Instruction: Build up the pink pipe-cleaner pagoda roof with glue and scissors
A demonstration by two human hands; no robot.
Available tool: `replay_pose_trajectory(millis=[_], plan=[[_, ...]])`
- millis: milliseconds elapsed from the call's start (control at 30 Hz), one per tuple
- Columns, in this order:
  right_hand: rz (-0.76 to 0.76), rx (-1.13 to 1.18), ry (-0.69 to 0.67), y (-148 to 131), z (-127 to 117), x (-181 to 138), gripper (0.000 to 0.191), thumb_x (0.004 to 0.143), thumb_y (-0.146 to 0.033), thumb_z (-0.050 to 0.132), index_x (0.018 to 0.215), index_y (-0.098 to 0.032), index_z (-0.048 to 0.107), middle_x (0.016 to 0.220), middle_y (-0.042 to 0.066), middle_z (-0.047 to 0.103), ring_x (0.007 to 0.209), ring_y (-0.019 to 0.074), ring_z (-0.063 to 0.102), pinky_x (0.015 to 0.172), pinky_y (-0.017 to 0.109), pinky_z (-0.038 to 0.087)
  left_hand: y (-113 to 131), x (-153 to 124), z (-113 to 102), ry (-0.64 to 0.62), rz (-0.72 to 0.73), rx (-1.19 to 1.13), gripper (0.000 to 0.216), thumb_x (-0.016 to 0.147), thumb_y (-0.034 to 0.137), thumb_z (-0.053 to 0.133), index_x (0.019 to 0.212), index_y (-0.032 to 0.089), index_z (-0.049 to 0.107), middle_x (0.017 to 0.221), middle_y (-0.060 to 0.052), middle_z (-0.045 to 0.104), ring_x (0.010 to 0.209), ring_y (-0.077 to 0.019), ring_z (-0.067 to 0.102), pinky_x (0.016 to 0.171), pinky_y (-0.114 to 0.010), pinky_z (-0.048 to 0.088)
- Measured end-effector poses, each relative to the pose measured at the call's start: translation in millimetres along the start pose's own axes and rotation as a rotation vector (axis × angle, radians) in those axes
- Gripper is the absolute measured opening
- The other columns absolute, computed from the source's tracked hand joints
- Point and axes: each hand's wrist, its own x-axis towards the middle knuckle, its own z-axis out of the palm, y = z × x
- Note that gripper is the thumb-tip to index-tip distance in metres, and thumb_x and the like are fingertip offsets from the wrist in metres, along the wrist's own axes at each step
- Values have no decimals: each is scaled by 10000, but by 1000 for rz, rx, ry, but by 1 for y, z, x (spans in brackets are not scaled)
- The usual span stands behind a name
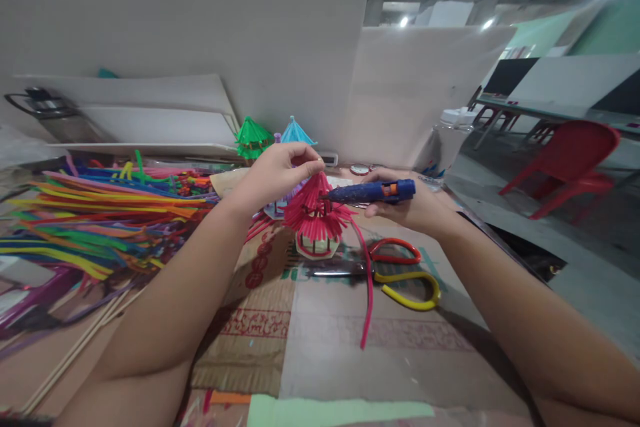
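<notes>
A small pink pagoda model (320,217) with a two-tiered fringed roof stands upright on a pale base with a red rim. My left hand (287,170) is closed at the tip of its roof, thumb and fingers pinching the peak. In my right hand (407,210) is a blue glue gun (375,191), its dark nozzle touching or very near the roof between the tiers. The fingers behind the glue gun are partly hidden. From the model's right side a pink pipe cleaner (367,293) hangs down across scissors (370,270) with red and yellow handles.
Many coloured pipe cleaners (100,213) are heaped at the left, near thin wooden sticks (80,353). Behind the model stand a green roofed model (254,137) and a light blue one (295,130). Cardboard (240,360) covers the table. A clear jar (445,143) stands back right.
</notes>
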Motion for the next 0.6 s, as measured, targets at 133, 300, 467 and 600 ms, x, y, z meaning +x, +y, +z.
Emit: replay_pose_trajectory(millis=[133, 300, 467, 600], plan=[[24, 42, 21, 3, 1, 0, 419, 712, -471, 798, 973, -190, 630, 806, 0, 637, 694, 150, 554, 639, 260, 399, 0, 0, 0, -3, 5, 1, 259, 863, 383, 602, 830, 152, 715, 795, -26, 713, 759, -162, 618, 685, -256, 437], [38, 77, 28, 5, 2, 0, 423, 700, -459, 813, 971, -192, 628, 826, -1, 640, 713, 153, 561, 646, 260, 398, 0, 0, 0, -7, -1, -5, 255, 862, 379, 605, 830, 150, 713, 797, -28, 714, 761, -162, 618, 686, -254, 437], [5, 76, 33, 5, 1, 0, 412, 718, -456, 807, 974, -189, 626, 795, -4, 636, 681, 147, 554, 621, 253, 403, 0, -1, -1, -3, 3, -6, 257, 863, 384, 606, 829, 152, 713, 791, -27, 713, 759, -160, 617, 695, -254, 441], [-17, 107, -62, 3, -3, -1, 345, 791, -474, 748, 953, -185, 651, 812, 30, 672, 725, 181, 606, 639, 271, 443, -1, -1, -2, 0, -4, 3, 271, 859, 396, 603, 839, 149, 713, 805, -35, 719, 769, -168, 621, 711, -263, 452]])
